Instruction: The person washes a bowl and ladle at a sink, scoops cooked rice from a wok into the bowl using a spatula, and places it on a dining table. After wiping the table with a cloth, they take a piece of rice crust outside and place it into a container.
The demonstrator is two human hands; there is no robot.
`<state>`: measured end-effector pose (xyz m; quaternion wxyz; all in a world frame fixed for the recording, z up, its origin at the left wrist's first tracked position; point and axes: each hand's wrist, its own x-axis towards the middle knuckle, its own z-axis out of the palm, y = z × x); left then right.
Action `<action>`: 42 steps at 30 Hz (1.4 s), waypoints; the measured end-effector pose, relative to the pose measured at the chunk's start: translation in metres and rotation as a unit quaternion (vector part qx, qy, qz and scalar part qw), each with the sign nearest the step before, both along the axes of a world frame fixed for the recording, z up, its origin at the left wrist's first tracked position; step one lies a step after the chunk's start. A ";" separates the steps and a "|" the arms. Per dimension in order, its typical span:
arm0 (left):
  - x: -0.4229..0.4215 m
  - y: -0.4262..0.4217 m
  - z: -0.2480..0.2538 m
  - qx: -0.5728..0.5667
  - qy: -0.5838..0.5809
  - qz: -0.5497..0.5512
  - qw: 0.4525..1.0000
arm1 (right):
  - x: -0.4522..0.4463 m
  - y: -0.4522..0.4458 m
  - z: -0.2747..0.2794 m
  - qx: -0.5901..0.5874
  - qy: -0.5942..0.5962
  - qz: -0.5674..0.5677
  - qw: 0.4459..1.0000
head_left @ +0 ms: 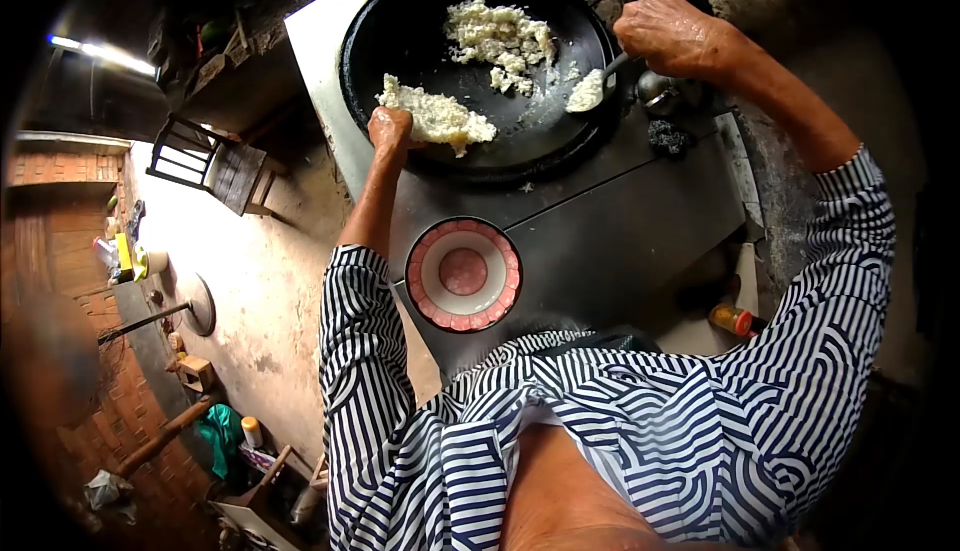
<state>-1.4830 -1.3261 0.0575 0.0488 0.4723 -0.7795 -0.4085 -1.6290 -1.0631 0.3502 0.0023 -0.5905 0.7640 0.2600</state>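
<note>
while the left hand [389, 129] closes on one end of a flat slab of rice [440, 119] over the near left part of the wok [470, 156] in the head view, the right hand [668, 36] is wrapped tight round the handle of a spatula [590, 92], its blade coated white and down inside the right side. looser rice [497, 36] lies in clumps toward the far side, and a pink-and-white bowl [464, 273] sits on the stove top [620, 221], nearer the body, apart from the wok.
</note>
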 end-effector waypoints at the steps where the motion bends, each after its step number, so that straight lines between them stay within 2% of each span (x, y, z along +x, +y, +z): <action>1: 0.006 0.012 0.032 -0.031 0.009 -0.024 0.999 | 0.007 -0.011 0.006 0.045 0.020 0.023 0.999; 2: 0.006 0.011 0.031 -0.031 0.009 -0.022 0.999 | 0.010 -0.021 0.009 0.090 0.040 0.046 0.994; 5: 0.006 0.000 0.024 0.006 0.047 -0.009 0.999 | -0.013 -0.041 -0.048 0.076 0.099 0.122 0.985; 6: 0.008 -0.006 0.012 -0.043 0.023 -0.085 0.995 | -0.027 -0.046 -0.073 0.049 0.114 0.150 0.981; 8: 0.010 -0.002 0.028 -0.092 -0.001 -0.158 0.983 | -0.025 -0.069 -0.098 0.068 0.098 0.068 0.990; 9: 0.008 0.007 0.040 -0.020 0.007 -0.068 0.997 | -0.024 -0.081 -0.108 0.085 0.125 0.048 0.987; 10: 0.008 0.014 0.052 0.052 0.015 0.022 0.998 | -0.029 -0.086 -0.115 0.036 0.140 0.089 0.985; 12: 0.010 -0.003 0.013 -0.078 -0.027 -0.177 0.981 | -0.057 -0.099 -0.143 -0.029 0.179 0.171 0.968; 13: 0.006 0.007 0.018 -0.010 0.009 -0.035 0.999 | -0.055 -0.105 -0.138 -0.079 0.224 0.182 0.954; 14: 0.003 0.013 0.024 0.059 0.046 0.107 0.991 | -0.057 -0.106 -0.128 -0.079 0.254 0.202 0.942; 16: 0.006 0.010 0.027 0.047 0.022 0.073 0.996 | -0.056 -0.103 -0.109 -0.110 0.272 0.212 0.932; 18: 0.012 0.010 0.043 -0.006 -0.008 -0.041 0.999 | -0.063 -0.090 -0.092 -0.131 0.264 0.246 0.923; 19: 0.015 0.001 0.027 -0.038 -0.017 -0.077 0.996 | -0.061 -0.086 -0.088 -0.073 0.229 0.197 0.950; 20: 0.018 -0.005 0.017 -0.071 -0.024 -0.111 0.991 | -0.050 -0.082 -0.074 -0.073 0.230 0.199 0.950; 21: 0.019 -0.010 0.006 -0.061 -0.039 -0.136 0.988 | -0.039 -0.075 -0.057 -0.056 0.181 0.140 0.972; 22: 0.020 -0.006 0.011 -0.057 -0.041 -0.133 0.989 | -0.033 -0.071 -0.042 -0.039 0.130 0.080 0.988; 24: 0.021 0.003 0.026 -0.050 -0.046 -0.128 0.990 | -0.040 -0.049 -0.025 -0.085 0.076 0.079 0.990; 25: 0.021 0.011 0.036 -0.011 -0.029 -0.067 0.997 | -0.041 -0.041 -0.022 -0.077 0.017 0.022 0.997; 26: 0.022 0.016 0.045 0.027 -0.012 -0.006 1.000 | -0.033 -0.036 -0.016 -0.076 0.014 0.020 0.997; 28: 0.017 0.018 0.047 0.042 -0.011 -0.006 0.999 | -0.019 -0.027 -0.010 0.002 -0.031 -0.046 0.998; 29: 0.014 0.018 0.047 0.057 -0.006 -0.004 0.998 | -0.018 -0.021 -0.019 -0.012 -0.047 -0.021 0.999; 30: 0.012 0.019 0.048 0.056 -0.008 -0.003 0.998 | -0.012 -0.020 -0.026 0.004 -0.065 -0.046 0.997; 32: 0.007 0.023 0.053 0.076 -0.009 -0.001 0.997 | -0.015 -0.012 -0.060 -0.045 -0.079 -0.011 0.996; 33: 0.004 0.017 0.048 0.033 -0.056 -0.070 0.995 | -0.014 -0.012 -0.077 -0.056 -0.075 -0.017 0.996; 36: -0.008 0.008 -0.013 0.068 -0.020 -0.021 0.997 | -0.018 -0.031 -0.125 -0.074 -0.089 -0.068 0.991; 38: -0.015 0.024 -0.007 0.200 0.013 0.063 0.978 | -0.017 -0.043 -0.144 -0.107 -0.054 -0.071 0.990; 40: -0.020 0.060 0.026 0.364 0.105 0.210 0.901 | -0.015 -0.050 -0.146 -0.135 -0.064 -0.063 0.987; 41: -0.024 0.069 0.022 0.330 0.075 0.149 0.929 | -0.015 -0.050 -0.147 -0.147 -0.064 -0.071 0.985; 42: -0.027 0.078 0.017 0.336 0.068 0.127 0.931 | -0.016 -0.050 -0.148 -0.159 -0.063 -0.079 0.982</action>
